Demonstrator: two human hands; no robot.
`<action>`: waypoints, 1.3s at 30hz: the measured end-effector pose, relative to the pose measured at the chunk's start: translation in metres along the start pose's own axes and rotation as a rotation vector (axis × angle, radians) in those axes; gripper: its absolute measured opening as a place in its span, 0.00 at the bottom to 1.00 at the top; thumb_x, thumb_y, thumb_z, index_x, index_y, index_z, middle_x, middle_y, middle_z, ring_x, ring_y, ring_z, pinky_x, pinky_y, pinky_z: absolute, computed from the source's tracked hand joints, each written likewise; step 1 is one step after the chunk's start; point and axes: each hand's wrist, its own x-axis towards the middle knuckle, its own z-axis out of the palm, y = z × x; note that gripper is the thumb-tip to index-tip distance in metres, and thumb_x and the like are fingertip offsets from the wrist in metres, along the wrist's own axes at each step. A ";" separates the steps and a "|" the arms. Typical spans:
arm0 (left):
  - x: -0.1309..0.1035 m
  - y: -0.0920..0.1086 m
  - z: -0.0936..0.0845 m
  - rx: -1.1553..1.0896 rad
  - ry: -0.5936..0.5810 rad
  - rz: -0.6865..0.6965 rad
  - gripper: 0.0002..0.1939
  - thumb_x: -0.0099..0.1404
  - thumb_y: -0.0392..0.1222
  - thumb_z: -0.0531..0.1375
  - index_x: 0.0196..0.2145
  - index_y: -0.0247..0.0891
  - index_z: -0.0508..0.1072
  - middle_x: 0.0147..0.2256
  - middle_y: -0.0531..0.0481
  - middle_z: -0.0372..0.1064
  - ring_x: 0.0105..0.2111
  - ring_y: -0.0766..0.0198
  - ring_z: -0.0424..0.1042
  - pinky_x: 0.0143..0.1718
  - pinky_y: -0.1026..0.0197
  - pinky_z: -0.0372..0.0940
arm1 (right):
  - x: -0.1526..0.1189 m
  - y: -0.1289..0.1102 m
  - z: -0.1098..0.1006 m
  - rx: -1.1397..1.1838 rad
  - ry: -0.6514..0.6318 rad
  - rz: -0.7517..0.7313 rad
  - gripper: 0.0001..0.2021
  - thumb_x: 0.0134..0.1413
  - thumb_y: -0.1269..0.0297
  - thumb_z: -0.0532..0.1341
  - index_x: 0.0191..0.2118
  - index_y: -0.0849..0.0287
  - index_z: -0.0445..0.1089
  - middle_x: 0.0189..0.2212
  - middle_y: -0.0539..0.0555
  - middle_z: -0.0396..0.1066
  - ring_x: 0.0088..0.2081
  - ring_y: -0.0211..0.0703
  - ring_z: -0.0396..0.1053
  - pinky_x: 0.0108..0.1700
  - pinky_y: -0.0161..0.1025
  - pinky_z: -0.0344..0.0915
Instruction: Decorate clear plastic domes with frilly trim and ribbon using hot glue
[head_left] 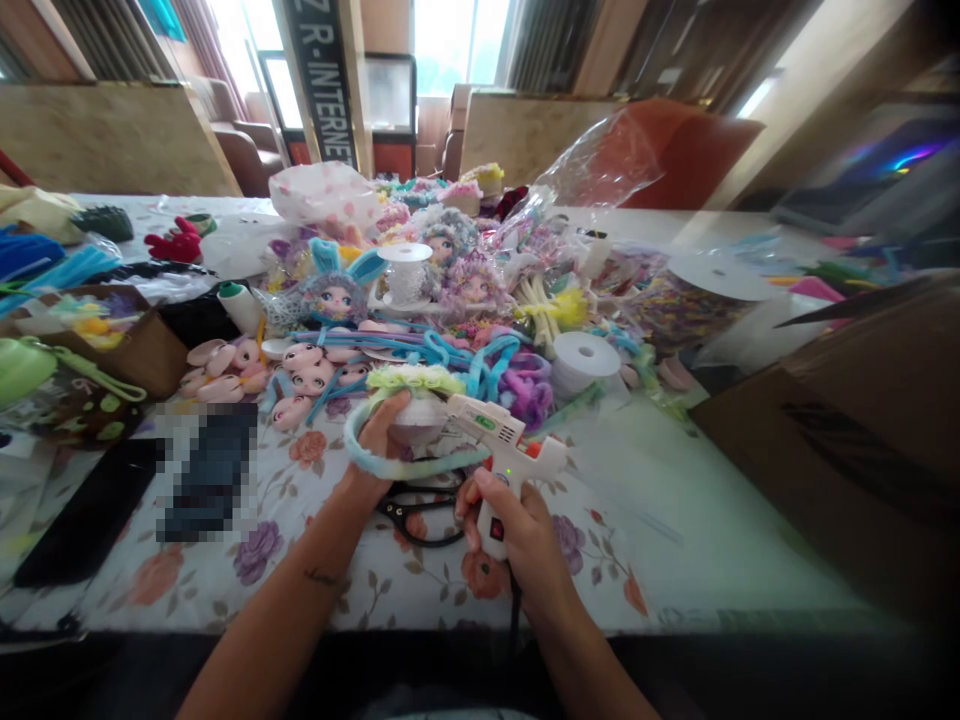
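My left hand (381, 440) is closed around a rounded white piece (420, 420) edged with fluffy yellow-green trim (416, 378). A fuzzy strand fading from pale blue to yellow (427, 467) loops from it, past my wrist and toward the right. In my right hand (517, 520) is a white hot glue gun (499, 455), gripped by its handle with a green light showing. Its nozzle points left at the white piece; whether the tip touches is hidden. Black-handled scissors (420, 540) lie on the flowered tablecloth (322, 560) below my hands.
Pale doll faces (311, 375), blue fuzzy stems (487, 365) and a white spool (587, 355) lie just beyond my hands. Finished dolls (330, 295) are heaped behind. A cardboard box (847, 430) stands at right; a black slab (90, 510) lies at left.
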 end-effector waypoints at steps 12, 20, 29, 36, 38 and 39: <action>0.005 -0.002 -0.003 -0.193 0.032 -0.095 0.10 0.57 0.45 0.65 0.37 0.40 0.76 0.38 0.48 0.78 0.44 0.49 0.75 0.46 0.54 0.69 | 0.000 -0.002 0.000 0.006 0.052 0.013 0.21 0.52 0.45 0.62 0.35 0.63 0.73 0.13 0.48 0.66 0.12 0.33 0.56 0.14 0.30 0.54; 0.001 0.002 0.001 -0.178 -0.014 -0.099 0.10 0.57 0.43 0.65 0.37 0.40 0.76 0.37 0.48 0.78 0.45 0.48 0.75 0.46 0.53 0.69 | -0.003 -0.004 0.003 -0.036 -0.005 0.050 0.20 0.55 0.47 0.60 0.33 0.62 0.73 0.12 0.46 0.64 0.09 0.32 0.53 0.11 0.31 0.51; -0.002 0.005 0.005 -0.195 0.010 -0.090 0.11 0.57 0.41 0.66 0.39 0.40 0.76 0.36 0.49 0.78 0.42 0.50 0.76 0.45 0.53 0.70 | -0.004 -0.004 0.006 -0.098 0.024 0.057 0.20 0.55 0.45 0.59 0.27 0.60 0.70 0.12 0.47 0.64 0.08 0.32 0.53 0.10 0.31 0.50; 0.002 0.006 0.003 -0.241 0.034 -0.114 0.10 0.58 0.42 0.65 0.38 0.40 0.76 0.41 0.48 0.78 0.47 0.48 0.74 0.48 0.53 0.70 | -0.001 0.001 -0.001 -0.092 0.048 0.000 0.20 0.55 0.47 0.59 0.23 0.60 0.70 0.10 0.48 0.64 0.11 0.33 0.56 0.13 0.31 0.54; 0.001 0.007 0.004 -0.245 0.034 -0.112 0.11 0.58 0.42 0.66 0.40 0.39 0.76 0.40 0.48 0.78 0.47 0.49 0.75 0.48 0.53 0.70 | 0.000 0.002 -0.002 -0.091 0.057 -0.011 0.21 0.54 0.47 0.59 0.23 0.60 0.70 0.10 0.49 0.63 0.11 0.34 0.56 0.14 0.31 0.55; 0.001 0.007 0.004 -0.247 0.031 -0.114 0.12 0.57 0.42 0.66 0.40 0.39 0.76 0.40 0.48 0.78 0.47 0.50 0.75 0.49 0.53 0.70 | 0.001 0.003 -0.002 -0.089 0.058 -0.009 0.21 0.54 0.47 0.59 0.23 0.60 0.70 0.10 0.49 0.64 0.11 0.34 0.56 0.14 0.31 0.55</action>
